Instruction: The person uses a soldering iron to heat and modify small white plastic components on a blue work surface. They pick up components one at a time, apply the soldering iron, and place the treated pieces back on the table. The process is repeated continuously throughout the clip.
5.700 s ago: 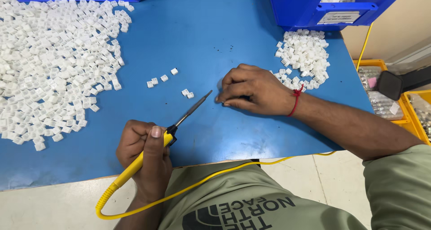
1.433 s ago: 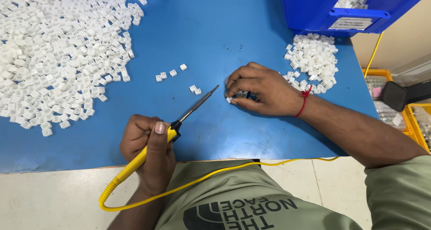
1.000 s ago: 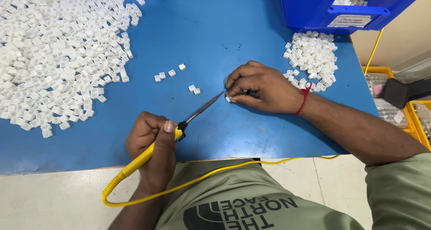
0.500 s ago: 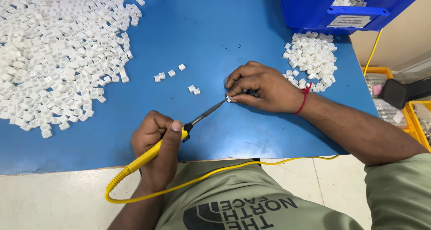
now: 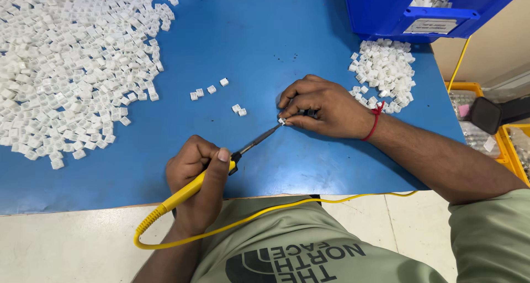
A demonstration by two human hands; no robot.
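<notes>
My left hand (image 5: pixel 196 175) grips a yellow-handled soldering iron (image 5: pixel 190 188), held like a pen. Its dark metal tip (image 5: pixel 264 138) points up and right and touches a small white plastic piece (image 5: pixel 281 120). My right hand (image 5: pixel 323 107) rests on the blue table (image 5: pixel 248 45) and pinches that white piece between fingertips against the surface. A red thread band circles my right wrist. A yellow cord (image 5: pixel 287 205) runs from the iron's handle across my lap.
A wide spread of several white plastic pieces (image 5: pixel 72 73) covers the table's left. A smaller heap (image 5: pixel 383 70) lies right of my right hand. Five loose pieces (image 5: pixel 210 90) lie in between. A blue bin (image 5: pixel 408 7) stands back right; yellow trays (image 5: pixel 497 128) sit far right.
My left hand has slid the iron forward and right until its tip reached the white piece under my right fingertips. My right hand has stayed in place.
</notes>
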